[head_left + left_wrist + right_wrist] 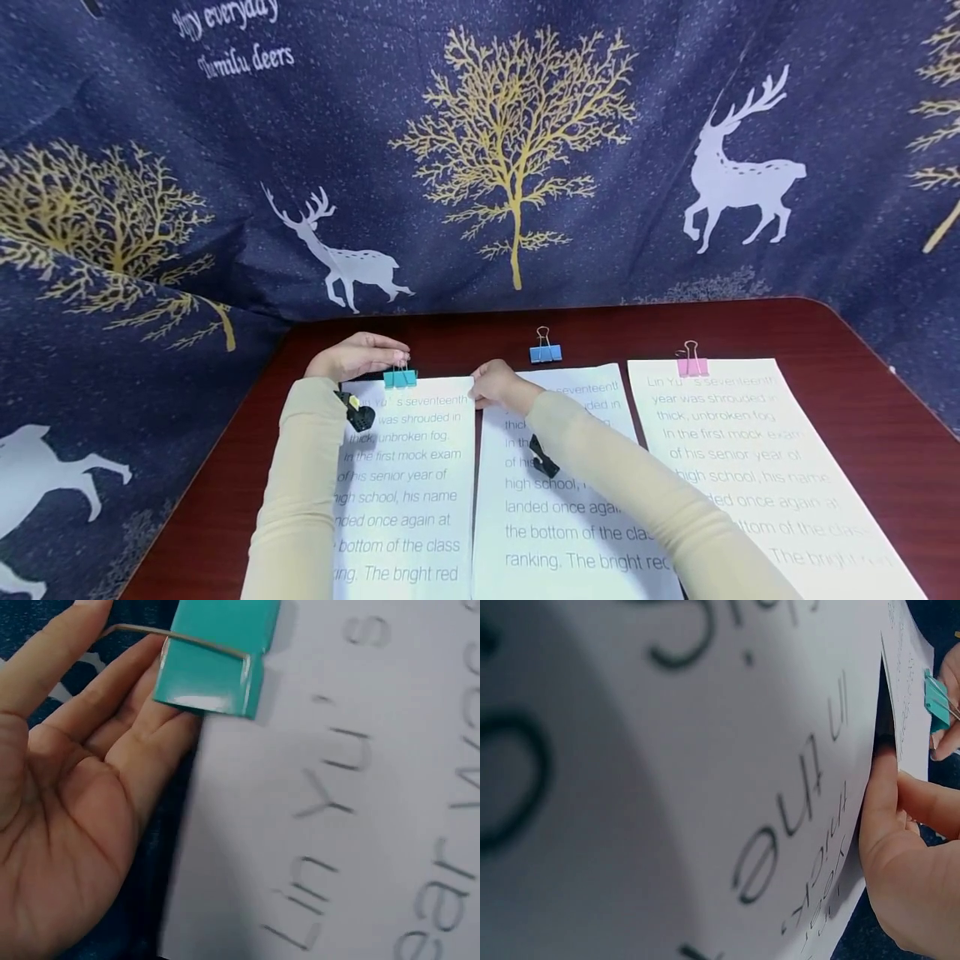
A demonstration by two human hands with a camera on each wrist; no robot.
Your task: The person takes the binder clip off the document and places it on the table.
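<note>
A teal binder clip (400, 379) sits on the top edge of the leftmost printed paper (405, 518). My left hand (362, 354) pinches the clip's wire handles between thumb and fingers; in the left wrist view the thumb (64, 634) meets the end of one handle, with the other fingers behind the clip. At the same paper's top right corner, my right hand (498, 385) pinches the edge between thumb and finger. The right forearm passes over the middle printed paper (555, 575) and covers some of its text.
A blue binder clip (545, 353) stands on the dark red table (465, 333) just beyond the middle paper. On the right, a third paper (757, 450) has a pink binder clip (692, 367) at its top edge. A dark blue patterned cloth (637, 242) hangs behind the table.
</note>
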